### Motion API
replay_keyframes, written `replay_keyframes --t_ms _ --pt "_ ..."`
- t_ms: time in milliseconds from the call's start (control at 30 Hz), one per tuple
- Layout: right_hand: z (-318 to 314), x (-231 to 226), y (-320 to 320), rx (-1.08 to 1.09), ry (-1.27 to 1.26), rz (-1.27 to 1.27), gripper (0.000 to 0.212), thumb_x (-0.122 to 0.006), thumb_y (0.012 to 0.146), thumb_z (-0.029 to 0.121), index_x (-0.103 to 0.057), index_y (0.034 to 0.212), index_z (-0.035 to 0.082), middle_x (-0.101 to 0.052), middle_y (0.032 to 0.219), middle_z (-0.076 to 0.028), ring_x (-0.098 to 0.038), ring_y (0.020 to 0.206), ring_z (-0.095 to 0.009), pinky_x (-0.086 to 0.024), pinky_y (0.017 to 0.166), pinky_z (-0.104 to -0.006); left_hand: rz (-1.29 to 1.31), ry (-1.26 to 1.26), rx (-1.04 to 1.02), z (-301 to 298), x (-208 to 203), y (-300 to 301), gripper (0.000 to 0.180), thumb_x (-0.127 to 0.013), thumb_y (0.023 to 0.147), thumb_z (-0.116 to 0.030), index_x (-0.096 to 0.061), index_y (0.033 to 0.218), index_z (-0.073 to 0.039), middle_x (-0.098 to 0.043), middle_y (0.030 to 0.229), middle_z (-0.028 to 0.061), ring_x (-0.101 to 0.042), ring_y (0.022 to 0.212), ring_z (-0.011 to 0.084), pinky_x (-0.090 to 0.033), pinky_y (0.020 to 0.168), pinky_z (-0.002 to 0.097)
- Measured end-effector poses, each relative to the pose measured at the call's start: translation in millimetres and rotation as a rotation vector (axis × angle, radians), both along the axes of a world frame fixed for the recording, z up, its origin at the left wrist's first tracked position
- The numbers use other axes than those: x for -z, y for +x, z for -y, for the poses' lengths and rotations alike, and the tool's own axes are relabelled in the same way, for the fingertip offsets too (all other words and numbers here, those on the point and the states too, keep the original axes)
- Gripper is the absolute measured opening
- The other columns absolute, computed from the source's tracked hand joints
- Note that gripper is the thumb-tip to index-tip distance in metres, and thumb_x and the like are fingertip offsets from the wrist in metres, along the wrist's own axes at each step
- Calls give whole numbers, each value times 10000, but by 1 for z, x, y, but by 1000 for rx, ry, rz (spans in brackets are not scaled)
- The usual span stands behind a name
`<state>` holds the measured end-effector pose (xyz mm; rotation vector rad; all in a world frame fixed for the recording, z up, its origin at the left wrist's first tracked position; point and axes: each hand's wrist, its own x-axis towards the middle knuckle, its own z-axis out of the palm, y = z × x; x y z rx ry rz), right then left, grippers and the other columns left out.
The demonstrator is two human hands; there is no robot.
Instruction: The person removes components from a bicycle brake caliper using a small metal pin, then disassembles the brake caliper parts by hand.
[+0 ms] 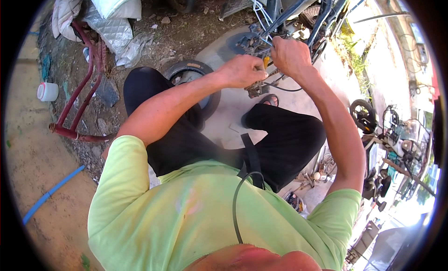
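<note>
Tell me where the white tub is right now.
In the head view, the white tub is at the far left, just left of the dark red tubular frame and farther up the picture than the blue hose.

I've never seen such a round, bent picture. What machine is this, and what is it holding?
There's no robot here: these are a person's bare hands. A wide fisheye camera worn on the head looks down, which bends everything near the rim. Both the left hand and the right hand are up at a cluster of cables and metal parts; exactly what the fingers grip is too small to tell. On the ground are a tyre, a dark red tubular frame, a white tub and a blue hose.
</note>
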<state>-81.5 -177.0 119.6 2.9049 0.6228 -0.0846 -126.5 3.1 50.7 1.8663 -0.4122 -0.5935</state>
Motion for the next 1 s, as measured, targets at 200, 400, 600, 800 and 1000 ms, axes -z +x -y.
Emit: replay_keyframes --t_ms 200,400,600,800,1000 --pt "14 17 -13 -64 188 61 250 -562 956 261 -652 929 30 -728 830 -193 -715 786 -344 -557 691 -440 109 -41 -7 1 -2 -2 239 -667 941 -229 -686 937 9 -673 716 72 -636 606 152 -499 596 345" --pt "18 30 10 415 779 -414 260 -612 923 247 -726 930 13 -741 821 -162 -728 818 -340 -558 766 -420 27 23 -2 1 -4 -1 325 -675 853 -331 -731 995 -43 -732 908 188 -707 887 329 -535 808 426" --pt "21 35 26 416 627 -417 276 -654 903 262 -732 940 -1 -747 871 -154 -710 829 -339 -546 759 -407 7 -6 -6 -2 -1 0 312 -669 855 -325 -731 978 -45 -732 892 178 -708 868 318 -535 801 428" --pt "5 24 13 -83 75 137 255 -681 870 255 -694 1029 56 -738 989 -165 -706 924 -362 -544 809 -458 39 -11 -5 -4 -7 1 303 -663 859 -314 -726 967 -38 -730 888 178 -706 867 324 -534 791 425" --pt "-7 10 19 264 216 -236 293 -633 889 286 -720 1074 76 -722 1058 -218 -687 1030 -403 -524 924 -497 46 -103 -7 -7 -7 -1 227 -655 940 -200 -667 914 25 -664 698 71 -637 599 138 -495 582 333"
